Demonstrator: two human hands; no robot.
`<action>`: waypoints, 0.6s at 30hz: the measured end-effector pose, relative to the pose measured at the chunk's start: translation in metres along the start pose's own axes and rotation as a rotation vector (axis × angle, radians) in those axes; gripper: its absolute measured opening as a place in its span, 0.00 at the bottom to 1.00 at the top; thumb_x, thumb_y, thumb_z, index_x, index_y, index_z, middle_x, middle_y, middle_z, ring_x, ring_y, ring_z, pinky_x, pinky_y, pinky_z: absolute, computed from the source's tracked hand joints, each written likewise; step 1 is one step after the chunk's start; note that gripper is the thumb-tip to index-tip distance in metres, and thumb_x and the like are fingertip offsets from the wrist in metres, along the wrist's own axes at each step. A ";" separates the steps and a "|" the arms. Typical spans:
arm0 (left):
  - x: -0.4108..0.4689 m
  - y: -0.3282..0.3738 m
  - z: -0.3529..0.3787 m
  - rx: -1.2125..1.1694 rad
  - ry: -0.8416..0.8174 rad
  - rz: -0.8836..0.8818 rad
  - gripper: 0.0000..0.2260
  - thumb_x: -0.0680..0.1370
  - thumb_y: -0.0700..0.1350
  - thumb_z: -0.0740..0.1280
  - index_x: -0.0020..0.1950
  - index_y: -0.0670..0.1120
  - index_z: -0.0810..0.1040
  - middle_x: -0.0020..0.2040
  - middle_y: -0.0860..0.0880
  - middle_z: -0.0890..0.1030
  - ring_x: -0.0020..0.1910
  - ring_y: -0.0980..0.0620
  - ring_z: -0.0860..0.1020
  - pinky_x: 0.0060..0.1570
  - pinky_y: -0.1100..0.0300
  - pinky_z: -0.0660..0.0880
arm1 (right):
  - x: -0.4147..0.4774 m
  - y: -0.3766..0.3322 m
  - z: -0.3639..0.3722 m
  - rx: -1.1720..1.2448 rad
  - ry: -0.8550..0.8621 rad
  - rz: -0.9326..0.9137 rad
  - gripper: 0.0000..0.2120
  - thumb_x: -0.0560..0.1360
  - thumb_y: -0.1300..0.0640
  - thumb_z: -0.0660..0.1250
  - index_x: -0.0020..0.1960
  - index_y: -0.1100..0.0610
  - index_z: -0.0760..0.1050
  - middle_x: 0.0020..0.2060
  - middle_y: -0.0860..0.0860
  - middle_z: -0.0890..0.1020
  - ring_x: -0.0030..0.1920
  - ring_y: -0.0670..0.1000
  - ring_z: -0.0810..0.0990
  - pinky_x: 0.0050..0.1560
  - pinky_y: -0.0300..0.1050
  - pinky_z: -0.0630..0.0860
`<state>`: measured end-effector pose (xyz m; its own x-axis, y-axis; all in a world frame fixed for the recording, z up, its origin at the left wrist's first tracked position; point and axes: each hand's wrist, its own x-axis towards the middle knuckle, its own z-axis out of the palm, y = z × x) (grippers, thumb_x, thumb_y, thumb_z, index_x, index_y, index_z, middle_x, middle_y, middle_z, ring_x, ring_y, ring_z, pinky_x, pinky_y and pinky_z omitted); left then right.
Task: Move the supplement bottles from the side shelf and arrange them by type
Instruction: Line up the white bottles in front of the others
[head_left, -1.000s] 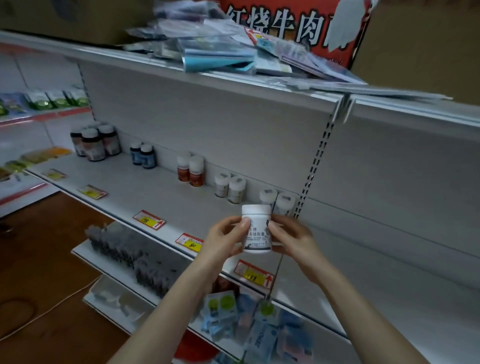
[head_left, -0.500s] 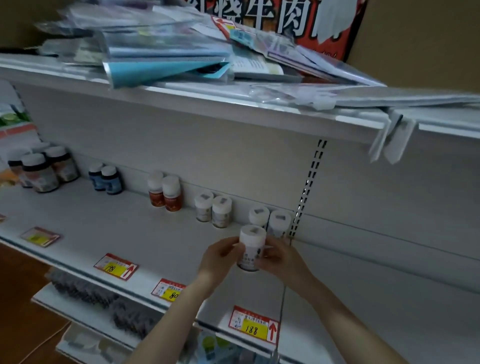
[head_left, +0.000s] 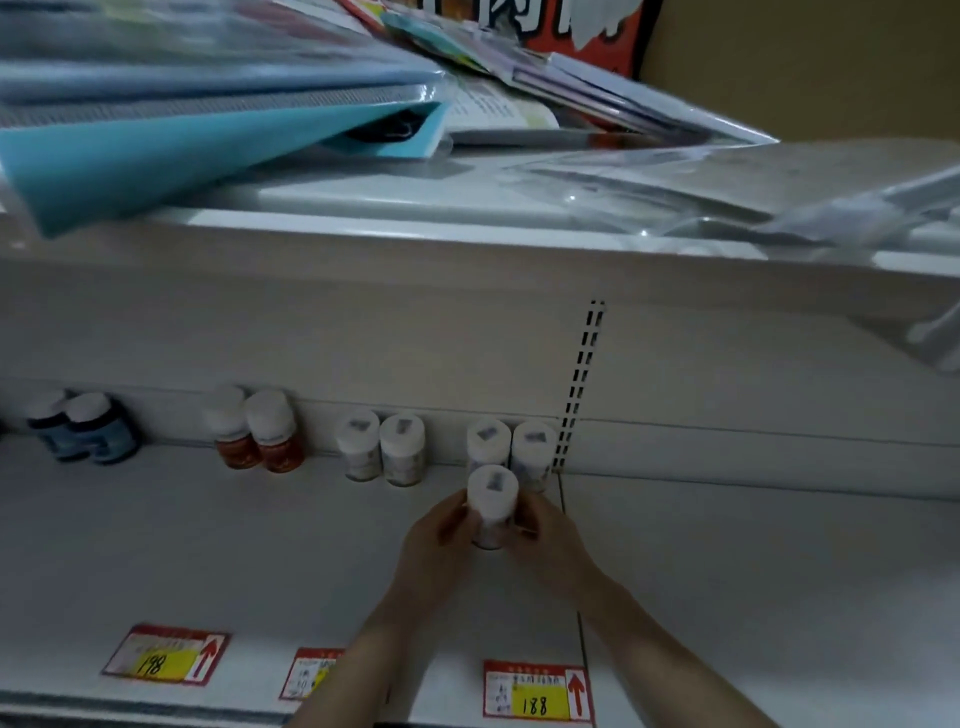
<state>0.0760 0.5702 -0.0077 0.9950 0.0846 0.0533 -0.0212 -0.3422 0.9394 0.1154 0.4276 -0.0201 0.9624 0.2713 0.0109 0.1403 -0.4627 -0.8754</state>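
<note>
A white supplement bottle (head_left: 492, 504) with a white cap stands low over the shelf (head_left: 208, 551), just in front of two matching white bottles (head_left: 511, 452) at the back wall. My left hand (head_left: 441, 540) grips its left side and my right hand (head_left: 545, 540) its right side. I cannot tell whether its base touches the shelf. Along the back wall to the left stand another white pair (head_left: 382, 452), two orange bottles (head_left: 257, 436) and two blue bottles (head_left: 83, 428).
Price tags (head_left: 537, 691) line the shelf's front edge. The upper shelf (head_left: 467, 249) juts out overhead, piled with blue folders (head_left: 156, 135) and plastic sleeves. A slotted upright (head_left: 579, 384) splits the back wall; bare shelf lies to its right.
Both hands have carried the white bottle forward and down toward the shelf, in front of the rightmost white pair. The view has moved closer to the shelf.
</note>
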 end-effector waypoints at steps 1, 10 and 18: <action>0.003 -0.001 -0.001 0.007 0.003 0.001 0.07 0.78 0.44 0.62 0.49 0.57 0.75 0.46 0.60 0.79 0.42 0.72 0.75 0.41 0.80 0.68 | 0.002 -0.001 0.001 -0.010 0.010 0.005 0.22 0.72 0.53 0.70 0.63 0.57 0.70 0.56 0.54 0.80 0.56 0.51 0.79 0.56 0.48 0.76; 0.019 -0.009 -0.005 0.017 -0.016 0.007 0.20 0.70 0.55 0.58 0.57 0.47 0.77 0.52 0.50 0.81 0.51 0.53 0.77 0.51 0.58 0.72 | 0.011 -0.006 0.007 0.014 0.046 0.050 0.19 0.73 0.56 0.69 0.61 0.61 0.70 0.55 0.56 0.80 0.55 0.53 0.79 0.58 0.51 0.75; 0.024 -0.012 -0.008 -0.002 -0.038 -0.036 0.22 0.70 0.54 0.59 0.61 0.47 0.75 0.55 0.52 0.80 0.55 0.54 0.77 0.54 0.61 0.71 | 0.015 -0.009 0.011 0.023 0.065 0.068 0.18 0.73 0.59 0.68 0.62 0.61 0.69 0.56 0.56 0.79 0.52 0.50 0.77 0.55 0.42 0.73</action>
<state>0.0994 0.5835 -0.0149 0.9981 0.0617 0.0065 0.0147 -0.3375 0.9412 0.1258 0.4451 -0.0176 0.9827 0.1841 -0.0186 0.0692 -0.4586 -0.8859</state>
